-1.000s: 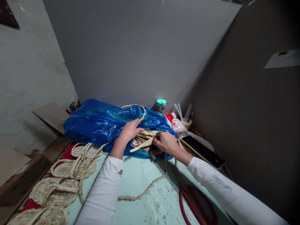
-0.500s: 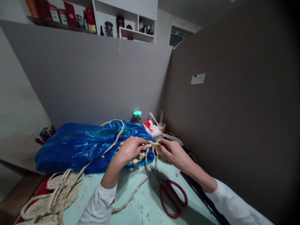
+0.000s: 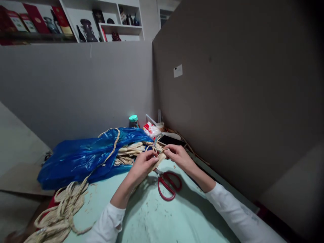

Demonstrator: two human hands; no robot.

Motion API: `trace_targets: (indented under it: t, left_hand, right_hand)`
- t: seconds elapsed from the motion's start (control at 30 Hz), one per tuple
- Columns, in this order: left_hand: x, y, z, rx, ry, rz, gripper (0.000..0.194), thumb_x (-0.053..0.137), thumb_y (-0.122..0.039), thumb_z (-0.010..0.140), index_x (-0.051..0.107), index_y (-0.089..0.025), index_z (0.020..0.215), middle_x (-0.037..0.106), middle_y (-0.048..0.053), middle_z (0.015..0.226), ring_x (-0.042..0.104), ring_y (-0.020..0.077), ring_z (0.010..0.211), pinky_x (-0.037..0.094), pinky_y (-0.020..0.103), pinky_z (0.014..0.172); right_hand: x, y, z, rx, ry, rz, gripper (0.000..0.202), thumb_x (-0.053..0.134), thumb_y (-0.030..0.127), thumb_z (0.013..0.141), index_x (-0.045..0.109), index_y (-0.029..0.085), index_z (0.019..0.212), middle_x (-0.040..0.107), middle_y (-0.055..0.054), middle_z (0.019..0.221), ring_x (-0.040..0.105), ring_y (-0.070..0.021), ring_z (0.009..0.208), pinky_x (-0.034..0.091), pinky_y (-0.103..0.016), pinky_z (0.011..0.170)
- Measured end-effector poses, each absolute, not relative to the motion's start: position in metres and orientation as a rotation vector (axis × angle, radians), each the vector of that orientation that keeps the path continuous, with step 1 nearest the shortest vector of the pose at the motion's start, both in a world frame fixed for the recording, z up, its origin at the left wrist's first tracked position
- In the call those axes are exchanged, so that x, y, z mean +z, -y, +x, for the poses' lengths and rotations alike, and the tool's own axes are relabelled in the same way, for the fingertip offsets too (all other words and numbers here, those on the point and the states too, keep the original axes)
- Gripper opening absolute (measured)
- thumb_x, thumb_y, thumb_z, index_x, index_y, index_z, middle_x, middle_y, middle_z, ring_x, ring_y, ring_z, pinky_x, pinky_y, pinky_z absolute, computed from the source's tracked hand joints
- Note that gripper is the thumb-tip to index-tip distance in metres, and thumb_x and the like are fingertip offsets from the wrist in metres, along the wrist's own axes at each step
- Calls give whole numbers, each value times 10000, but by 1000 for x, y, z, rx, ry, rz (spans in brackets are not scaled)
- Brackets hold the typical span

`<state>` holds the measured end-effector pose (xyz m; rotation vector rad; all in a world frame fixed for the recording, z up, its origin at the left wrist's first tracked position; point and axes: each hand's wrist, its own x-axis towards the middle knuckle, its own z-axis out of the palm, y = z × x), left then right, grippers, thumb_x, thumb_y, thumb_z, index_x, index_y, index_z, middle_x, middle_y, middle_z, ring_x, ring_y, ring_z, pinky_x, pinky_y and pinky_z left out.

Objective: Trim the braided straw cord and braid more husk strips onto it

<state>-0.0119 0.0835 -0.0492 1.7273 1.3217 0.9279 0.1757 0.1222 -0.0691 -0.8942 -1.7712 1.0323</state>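
Between my hands is a strip of pale dried husk-like fibre (image 3: 160, 158), pinched at both ends. My left hand (image 3: 143, 164) has its thumb and fingers closed on the lower end. The fingers of my right hand (image 3: 179, 157) are closed on the upper end. Just below them, red-handled scissors (image 3: 169, 185) lie on the table, their blades partly hidden by the strip and my left hand. More pale strips (image 3: 130, 150) stick out of the mouth of a blue plastic bag (image 3: 83, 158) to the left. A braided cord (image 3: 115, 145) runs over the bag.
Coiled braid (image 3: 63, 209) is heaped at the table's left edge. Behind my hands stand a jar with a green lid (image 3: 133, 118), a red-and-white packet (image 3: 151, 129) and a dark flat phone-like object (image 3: 172, 140). Grey partitions (image 3: 121, 81) rise behind and to the right.
The view has turned right. My hands have moved from the knotted braid to a flat strip, with the left hand lower along it. The braid that hung from my hands no longer shows there.
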Motion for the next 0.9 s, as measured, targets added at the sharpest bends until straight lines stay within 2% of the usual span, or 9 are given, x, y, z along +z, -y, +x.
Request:
trace_targets:
  t: [0.1,0.2,0.27,0.4,0.53,0.63,0.77,0.83,0.9]
  left_hand:
    - [-66,-62,-5,1036,-1409,1558,240,520,-408,806,557,-173,772,476,-47,554,424,112,441,345,229,443]
    - [-80,-40,-2,1134,-1517,1481,260,498,-423,840,503,-192,721,371,-75,523,310,88,426,258,213,421]
    - [-85,-25,0,1189,-1567,1451,276,494,-435,862,486,-199,719,348,-79,537,290,87,453,253,211,445]
    - [-90,-3,1,1228,-1728,1567,233,561,-393,849,509,-201,727,373,-72,561,349,104,523,289,224,525]
    - [-97,7,-5,1010,-1853,1769,236,437,-299,909,497,-215,697,505,-39,551,480,141,541,358,256,605]
    - [-107,8,-12,942,-1829,1786,247,372,-249,921,502,-221,713,591,-2,585,530,160,528,384,270,593]
    - [-114,9,-18,929,-1816,1759,217,349,-192,911,564,-209,933,648,24,664,591,176,570,415,275,592]
    - [-112,10,-17,988,-1777,1738,242,391,-187,899,547,-213,1082,679,31,759,627,182,678,436,282,664]
    - [-108,10,-16,1107,-1654,1634,244,464,-225,880,543,-222,1112,684,24,825,631,173,722,444,274,685]
  right_hand:
    - [-84,-115,171,1271,1657,-827,256,587,406,820,625,159,877,565,20,599,432,-96,508,302,-216,487]
    - [-94,-107,167,1447,1549,-747,272,631,430,798,584,166,839,550,31,597,408,-79,490,288,-204,473]
    - [-97,-101,165,1502,1540,-728,263,639,422,796,564,170,804,532,38,599,418,-78,500,292,-200,476]
    - [-96,-91,163,1532,1662,-700,285,611,422,821,521,174,713,472,52,571,398,-76,495,279,-202,471]
    - [-98,-88,162,1406,1724,-717,269,590,421,838,557,170,745,491,45,582,432,-92,521,312,-213,492]
    - [-101,-91,161,1352,1731,-764,250,592,413,835,582,166,794,553,28,606,495,-113,550,356,-225,527]
    - [-103,-94,160,1166,1876,-871,248,564,386,850,599,157,761,561,25,595,488,-111,548,349,-226,537]
    - [-100,-92,157,1095,1973,-862,261,555,378,855,599,153,731,561,23,601,488,-109,556,348,-226,542]
    - [-93,-91,151,1058,2056,-824,268,553,377,858,606,150,725,571,20,606,502,-111,565,359,-226,554]
